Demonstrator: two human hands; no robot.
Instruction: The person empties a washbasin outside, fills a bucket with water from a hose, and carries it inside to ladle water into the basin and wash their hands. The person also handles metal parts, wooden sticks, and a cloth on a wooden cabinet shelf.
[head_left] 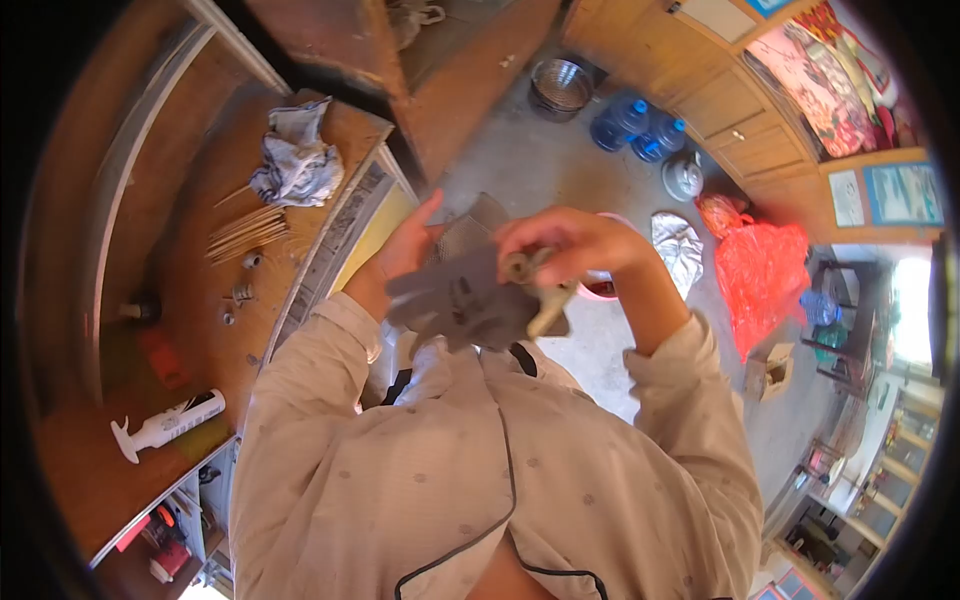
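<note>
1. Lying on worn wood: a white spray bottle (172,425), thin pale sticks (246,236) and a crumpled patterned cloth (297,160).
2. The left hand (405,250) meets the fabric's edge, one finger extended; whether it pinches is unclear.
3. Grey, dark-marked fabric (450,297) with finger-like lobes, blurred, lies between the hands before the torso.
4. The right hand (575,245) curls, pinching a pale rolled piece (517,266) over the fabric, partly blocking a pink-rimmed container (604,290).
5. Farther right: blue-tinted bottles (622,124), a wrinkled red plastic bag (755,280) and an open cardboard box (771,373), contents unclear.
</note>
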